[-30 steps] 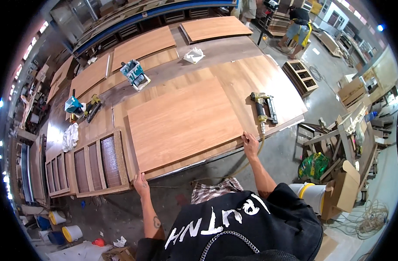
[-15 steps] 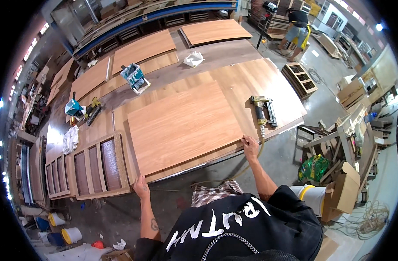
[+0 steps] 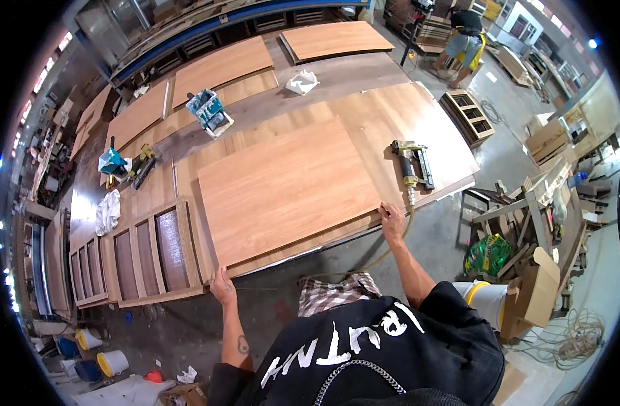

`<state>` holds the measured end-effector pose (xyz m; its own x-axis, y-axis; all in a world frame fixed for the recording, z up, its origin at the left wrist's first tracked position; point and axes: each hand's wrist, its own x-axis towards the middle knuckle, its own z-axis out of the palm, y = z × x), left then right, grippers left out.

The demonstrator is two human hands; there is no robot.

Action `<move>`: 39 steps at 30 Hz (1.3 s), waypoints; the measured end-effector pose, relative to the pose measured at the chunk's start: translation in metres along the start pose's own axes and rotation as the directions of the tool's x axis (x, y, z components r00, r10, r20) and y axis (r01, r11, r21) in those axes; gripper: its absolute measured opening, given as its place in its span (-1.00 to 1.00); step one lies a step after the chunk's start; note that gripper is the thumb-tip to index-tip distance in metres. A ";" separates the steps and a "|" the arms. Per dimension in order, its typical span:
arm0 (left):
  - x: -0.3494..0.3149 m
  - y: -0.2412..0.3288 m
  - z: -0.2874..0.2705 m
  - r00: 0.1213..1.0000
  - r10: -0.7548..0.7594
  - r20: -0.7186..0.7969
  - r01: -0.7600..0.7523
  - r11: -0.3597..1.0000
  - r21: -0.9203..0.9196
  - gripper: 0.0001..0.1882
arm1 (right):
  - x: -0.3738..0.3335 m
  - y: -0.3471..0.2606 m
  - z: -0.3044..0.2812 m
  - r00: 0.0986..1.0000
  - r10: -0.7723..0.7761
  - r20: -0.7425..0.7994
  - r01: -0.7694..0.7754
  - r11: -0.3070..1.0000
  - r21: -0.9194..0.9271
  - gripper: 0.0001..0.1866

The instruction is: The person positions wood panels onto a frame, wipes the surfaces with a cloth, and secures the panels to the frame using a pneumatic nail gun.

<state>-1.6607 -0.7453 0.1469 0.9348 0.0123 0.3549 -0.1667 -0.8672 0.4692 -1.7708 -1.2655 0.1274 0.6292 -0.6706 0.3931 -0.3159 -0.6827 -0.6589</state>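
Note:
A large light-brown wooden panel (image 3: 286,186) lies flat on the long workbench (image 3: 364,74). My left hand (image 3: 222,286) grips the panel's near-left corner at the bench edge. My right hand (image 3: 392,220) holds its near-right corner, fingers on top of the board. A yellow-and-black nail gun (image 3: 413,166) lies on the bench just beyond my right hand, its hose hanging off the edge.
A framed door piece with dark inset panels (image 3: 144,254) lies left of the panel. Blue tools (image 3: 208,111), a white rag (image 3: 108,211) and more boards (image 3: 218,68) sit farther back. Buckets (image 3: 110,362) and a cardboard box (image 3: 533,291) stand on the floor. Another person (image 3: 462,37) works far off.
Both hands stay on the panel's near corners; the panel has shifted only slightly toward me and the view has barely moved.

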 end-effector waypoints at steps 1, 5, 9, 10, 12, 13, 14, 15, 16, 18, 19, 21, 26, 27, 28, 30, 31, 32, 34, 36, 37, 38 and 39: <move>-0.001 -0.003 -0.001 1.000 0.002 -0.004 -0.002 1.000 -0.015 -0.71 | 0.000 -0.001 0.000 1.000 0.005 0.008 -0.005 1.000 -0.001 -0.78; 0.004 -0.012 0.000 0.999 0.038 0.016 -0.038 0.999 -0.020 -0.76 | 0.006 -0.002 -0.002 1.000 0.003 0.028 -0.002 1.000 -0.015 -0.80; 0.008 -0.008 -0.003 0.999 0.020 0.028 -0.018 0.998 -0.066 -0.76 | 0.008 -0.003 -0.003 0.994 0.080 0.071 -0.082 0.996 0.030 -0.78; 0.011 -0.006 -0.006 0.997 0.021 0.072 -0.016 0.998 -0.064 -0.77 | 0.009 -0.004 -0.004 0.993 0.096 0.069 -0.098 0.995 0.027 -0.78; 0.019 -0.001 -0.013 0.991 0.036 0.128 -0.028 0.998 -0.062 -0.78 | 0.010 -0.005 -0.007 0.995 0.079 0.067 -0.079 0.997 -0.002 -0.79; 0.027 0.009 -0.026 0.963 -0.038 0.265 0.016 0.996 0.086 -0.78 | 0.009 -0.004 -0.008 0.991 0.102 0.090 -0.104 0.994 0.022 -0.79; 0.033 0.016 -0.029 0.915 -0.127 0.384 0.035 0.971 0.237 -0.79 | 0.010 -0.002 -0.009 0.989 0.121 0.080 -0.123 0.992 0.016 -0.79; 0.032 0.013 -0.007 0.986 -0.120 0.119 0.072 0.936 0.345 -0.81 | 0.011 0.000 -0.010 0.992 0.102 0.079 -0.104 0.995 0.013 -0.79; 0.038 0.035 0.006 0.998 -0.023 0.052 0.012 0.977 0.211 -0.82 | 0.010 0.005 -0.012 0.993 0.089 0.078 -0.090 0.996 0.004 -0.79; 0.044 0.135 0.017 0.984 0.046 0.171 -0.004 0.972 -0.236 -0.83 | 0.005 0.002 -0.012 0.992 0.098 0.081 -0.094 0.994 -0.054 -0.80; 0.041 0.171 0.040 0.987 0.118 0.105 -0.084 0.954 -0.287 -0.84 | 0.006 -0.004 -0.011 0.992 0.098 0.081 -0.096 0.995 -0.019 -0.79; 0.037 0.232 0.094 0.878 0.473 0.078 -0.417 0.833 -0.364 -0.86 | 0.010 -0.013 -0.013 0.989 0.110 0.099 -0.111 0.994 0.007 -0.79; 0.029 0.374 0.182 0.822 0.514 0.246 -0.383 0.819 -0.428 -0.68 | 0.003 0.000 -0.013 0.979 0.146 0.142 -0.167 0.975 0.150 -0.81; 0.026 0.383 0.195 0.844 0.493 0.211 -0.402 0.842 -0.360 -0.63 | 0.003 -0.006 -0.012 0.985 0.124 0.121 -0.142 0.978 0.154 -0.81; 0.020 0.389 0.207 0.839 0.494 0.226 -0.403 0.845 -0.351 -0.63 | 0.005 -0.009 -0.013 0.989 0.111 0.098 -0.125 0.980 0.153 -0.81; 0.009 0.396 0.223 0.888 0.398 0.229 -0.372 0.916 -0.148 -0.54 | 0.011 -0.014 -0.013 0.986 0.126 0.111 -0.143 0.976 0.161 -0.81; 0.004 0.398 0.225 0.883 0.395 0.253 -0.374 0.918 -0.128 -0.54 | 0.010 -0.012 -0.017 0.984 0.134 0.120 -0.152 0.976 0.159 -0.81; 0.006 0.402 0.225 0.866 0.409 0.289 -0.401 0.912 -0.090 -0.53 | 0.012 -0.005 -0.021 0.979 0.153 0.133 -0.175 0.970 0.169 -0.81; 0.007 0.406 0.223 0.846 0.410 0.341 -0.428 0.903 -0.027 -0.51 | 0.022 0.007 -0.030 0.903 0.195 0.383 -0.213 0.977 0.006 -0.80; 0.010 0.407 0.221 0.855 0.404 0.326 -0.430 0.903 0.008 -0.52 | 0.061 0.013 -0.054 0.982 0.103 0.158 -0.122 0.987 0.109 -0.72; 0.010 0.410 0.220 0.857 0.392 0.335 -0.426 0.904 0.029 -0.52 | 0.089 0.004 -0.066 0.985 0.161 0.069 -0.163 0.986 0.029 -0.62; 0.009 0.418 0.218 0.846 0.365 0.390 -0.406 0.913 0.026 -0.52 | 0.110 0.029 -0.062 0.996 -0.017 -0.083 0.012 0.998 -0.057 -0.48; 0.010 0.418 0.217 0.838 0.326 0.437 -0.379 0.925 0.036 -0.51 | 0.131 0.025 -0.066 0.997 0.068 0.022 -0.066 0.995 -0.076 -0.38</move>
<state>-1.6526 -1.2162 0.1712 0.8663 -0.4899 0.0976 -0.4969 -0.8247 0.2702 -1.7437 -1.3895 0.2046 0.6219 -0.7086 0.3333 -0.4100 -0.6573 -0.6324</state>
